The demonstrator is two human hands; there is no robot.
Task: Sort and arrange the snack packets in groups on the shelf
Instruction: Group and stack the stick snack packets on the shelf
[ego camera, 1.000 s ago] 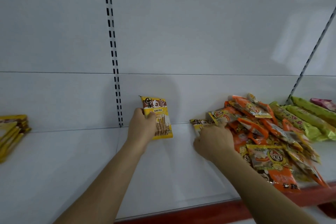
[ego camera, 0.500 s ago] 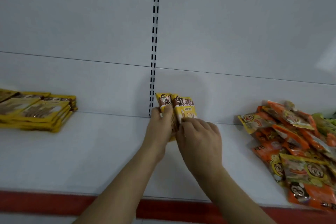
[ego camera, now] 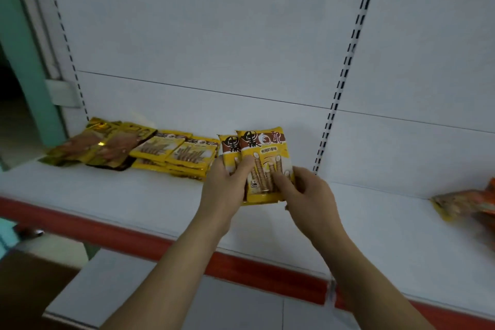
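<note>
— Change since last entry?
— Both hands carry the two wafer-roll packets [ego camera: 263, 166] leftward, now just beside the stacked wafer-roll packets [ego camera: 176, 154].
— Grip?
— Left hand [ego camera: 227, 187] fingers clasp the left edges; right hand [ego camera: 308, 193] fingers pinch the lower right corner.
— Location?
— Upright above the shelf [ego camera: 134, 195]. Orange packets [ego camera: 466, 203] lie far right.

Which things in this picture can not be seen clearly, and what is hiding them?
- Head view: the rear wafer-roll packet is mostly covered by the front wafer-roll packet and the left hand.
- The front packet's lower right corner is behind the right hand.
- The orange snack packets are blurred and cut off by the right edge.
- The count in the wafer-roll stacks cannot be told.
- The small print is too small.
</note>
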